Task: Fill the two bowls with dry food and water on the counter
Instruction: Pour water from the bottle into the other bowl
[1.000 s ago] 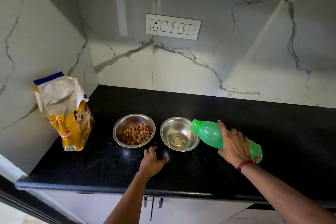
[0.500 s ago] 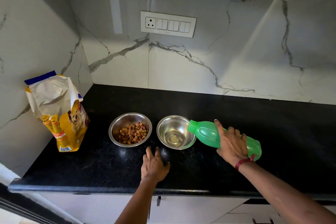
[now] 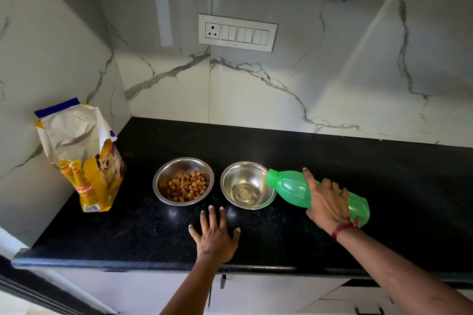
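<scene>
Two shiny metal bowls sit side by side on the black bench [image 3: 358, 174], close together but not touching. The left bowl [image 3: 179, 164] has brown dry food [image 3: 186, 186] in it. The right bowl [image 3: 245, 171] has a little water [image 3: 245, 193] at the bottom.

The right hand [image 3: 326, 202] holds a green bottle [image 3: 289, 186]. The fingers curl over the top of it, and one finger [image 3: 307, 176] points out straight along it. The bottle is tipped on its side, with its narrow end at the right edge of the right bowl. I cannot tell if water is coming out. A red band [image 3: 341, 230] goes round that wrist.

The left hand [image 3: 215, 235] lies flat on the bench with its fingers spread out straight. It holds nothing. It rests near the front edge of the bench, just in front of the gap between the two bowls.

A yellow bag [image 3: 84, 158] with a dog on it stands upright at the far left of the bench, by the side wall. Its top is open and crumpled. It is well apart from the hands.

Behind the bench is a white wall [image 3: 307, 71] with grey lines, and a white plate of switches [image 3: 237, 32] is on it.
</scene>
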